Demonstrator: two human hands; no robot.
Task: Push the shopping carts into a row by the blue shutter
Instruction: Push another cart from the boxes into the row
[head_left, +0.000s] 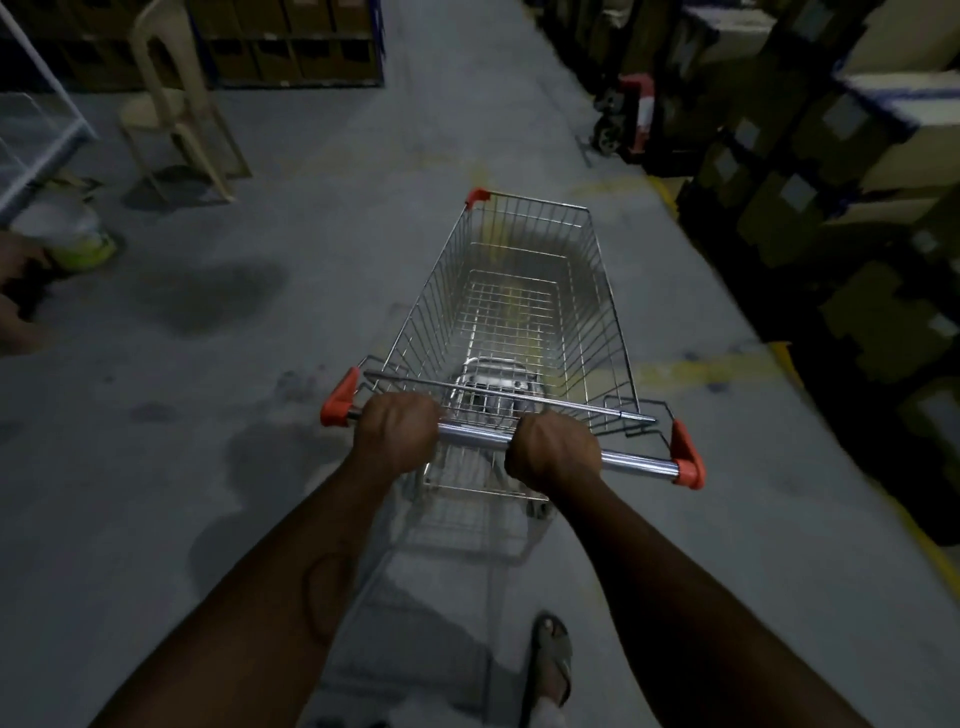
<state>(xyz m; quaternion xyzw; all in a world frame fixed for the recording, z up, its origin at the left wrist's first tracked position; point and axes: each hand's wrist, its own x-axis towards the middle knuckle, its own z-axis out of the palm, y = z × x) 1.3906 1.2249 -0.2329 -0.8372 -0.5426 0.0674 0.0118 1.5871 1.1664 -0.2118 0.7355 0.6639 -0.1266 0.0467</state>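
An empty wire shopping cart (524, 291) with orange corner caps stands in front of me on a grey concrete floor, pointing up the aisle. Its chrome handle bar (636, 461) runs across the near end. My left hand (397, 428) is closed around the bar near its left end. My right hand (553, 452) grips the bar at its middle. Both arms are stretched out toward the cart. No blue shutter and no other cart is in view.
Dark shelving with cardboard boxes (831, 171) lines the right side. A red pallet jack (631, 111) sits at the far right. A beige plastic chair (176, 109) and a white bucket (72, 234) stand at left. More shelves (291, 47) close the far left. My sandalled foot (551, 657) is below.
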